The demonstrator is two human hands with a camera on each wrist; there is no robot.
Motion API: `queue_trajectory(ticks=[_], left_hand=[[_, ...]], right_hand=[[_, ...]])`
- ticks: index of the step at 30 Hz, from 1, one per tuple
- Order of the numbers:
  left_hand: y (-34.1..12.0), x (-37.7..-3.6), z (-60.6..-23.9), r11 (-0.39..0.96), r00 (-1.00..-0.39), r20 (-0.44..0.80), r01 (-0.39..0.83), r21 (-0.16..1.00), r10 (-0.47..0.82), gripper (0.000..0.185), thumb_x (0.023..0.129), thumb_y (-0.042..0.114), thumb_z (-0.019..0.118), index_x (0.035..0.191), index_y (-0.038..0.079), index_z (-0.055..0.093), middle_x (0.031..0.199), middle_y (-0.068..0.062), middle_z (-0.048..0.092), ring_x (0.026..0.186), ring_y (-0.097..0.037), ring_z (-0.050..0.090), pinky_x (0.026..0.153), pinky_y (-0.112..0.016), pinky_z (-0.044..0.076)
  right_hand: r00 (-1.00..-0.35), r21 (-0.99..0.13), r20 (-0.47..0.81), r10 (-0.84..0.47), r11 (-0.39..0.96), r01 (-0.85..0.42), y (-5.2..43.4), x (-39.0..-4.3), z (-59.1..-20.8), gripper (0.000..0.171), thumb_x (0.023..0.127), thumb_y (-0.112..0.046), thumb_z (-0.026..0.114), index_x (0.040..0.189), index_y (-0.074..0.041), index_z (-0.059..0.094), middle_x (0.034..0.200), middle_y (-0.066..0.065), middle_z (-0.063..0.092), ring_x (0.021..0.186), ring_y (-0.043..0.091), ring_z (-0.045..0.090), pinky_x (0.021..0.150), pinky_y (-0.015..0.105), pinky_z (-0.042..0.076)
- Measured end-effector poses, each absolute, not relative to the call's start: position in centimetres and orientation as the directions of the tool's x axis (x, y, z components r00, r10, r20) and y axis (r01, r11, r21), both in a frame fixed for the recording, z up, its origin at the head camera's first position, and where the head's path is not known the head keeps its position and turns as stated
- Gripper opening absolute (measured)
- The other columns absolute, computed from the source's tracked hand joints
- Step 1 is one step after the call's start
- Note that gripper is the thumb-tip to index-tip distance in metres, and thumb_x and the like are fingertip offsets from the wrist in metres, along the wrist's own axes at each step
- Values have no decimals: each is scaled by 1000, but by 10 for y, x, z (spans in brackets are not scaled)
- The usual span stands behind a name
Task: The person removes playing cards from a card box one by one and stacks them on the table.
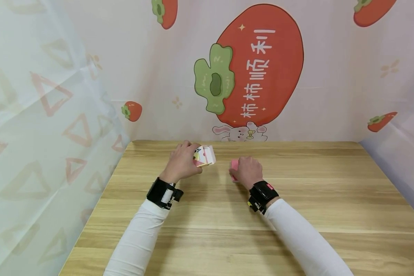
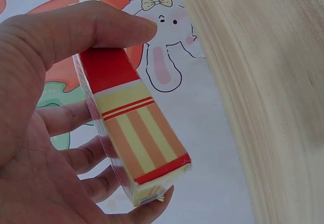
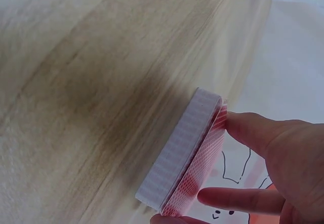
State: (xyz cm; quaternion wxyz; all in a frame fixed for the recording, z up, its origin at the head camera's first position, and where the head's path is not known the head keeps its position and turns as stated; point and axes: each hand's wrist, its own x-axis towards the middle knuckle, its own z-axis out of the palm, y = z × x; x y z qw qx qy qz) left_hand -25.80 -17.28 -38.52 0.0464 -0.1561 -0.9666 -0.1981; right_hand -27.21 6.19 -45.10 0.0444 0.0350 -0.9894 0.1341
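Observation:
My left hand (image 1: 180,163) grips a playing card box (image 1: 206,155) just above the table. The box's white end flap stands open toward the right. In the left wrist view, the thumb presses the red end of the box's striped side (image 2: 142,127), and the fingers lie behind it. To the right, my right hand (image 1: 250,170) holds a deck of cards (image 1: 234,165) with red patterned backs. The right wrist view shows the deck (image 3: 177,150) squared up, its white edges facing the camera, with the thumb at one end and fingertips at the other.
The wooden table (image 1: 220,237) runs back to a white curtain (image 1: 169,76) printed with red persimmons and a rabbit. Another patterned curtain (image 1: 38,145) hangs along the left side. A black strap with a small camera sits on each wrist.

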Motion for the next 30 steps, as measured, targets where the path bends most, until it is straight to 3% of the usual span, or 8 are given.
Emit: queue_trajectory(ticks=[11,30], left_hand=[[-174,-258,-386,874,-950,143,312,373,279,78,68,21,90,139,7,58,118,-14,56,107,-32,51,84,-52,44],[-176,-258,-388,873,-950,145,312,376,277,79,68,21,89,139,6,58,120,-14,56,108,-32,51,85,-52,44]], right_hand=[[-994,-256,101,-52,964,-76,60,-271,-452,42,84,-42,82,76,-4,66,64,7,55,54,22,55,44,31,41],[-993,-242,105,-50,967,-74,60,-274,-456,45,85,-45,80,70,-6,62,60,5,49,53,22,53,43,30,37]])
